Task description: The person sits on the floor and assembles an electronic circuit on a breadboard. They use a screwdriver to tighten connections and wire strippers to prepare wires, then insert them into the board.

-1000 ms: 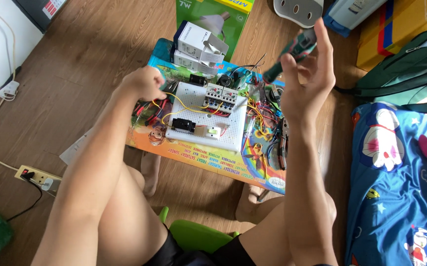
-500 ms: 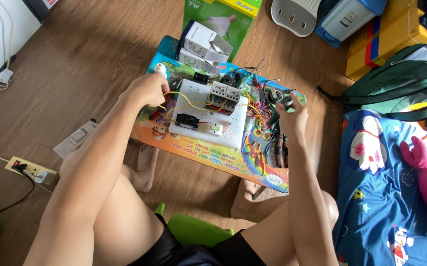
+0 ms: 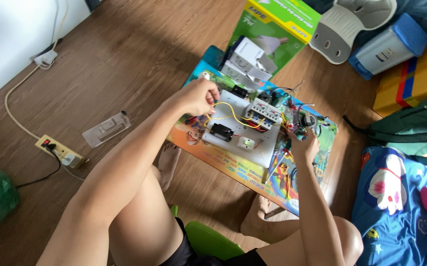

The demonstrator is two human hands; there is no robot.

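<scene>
Right hand (image 3: 304, 143) dropped from mid-air to frame centre-right, fingers wrapped round small dark tool w/ green grip (image 3: 299, 125); left hand (image 3: 197, 96) pinches yellow wire (image 3: 226, 109) taut over white wiring board (image 3: 245, 133) on colourful low table (image 3: 233, 165), steadying it

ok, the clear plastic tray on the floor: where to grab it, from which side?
Take the clear tray across its two long edges near the middle, coming straight down from above. It lies flat on the wood floor, long and narrow, apart from the power strip, so probably nothing blocks a top pinch.
</scene>
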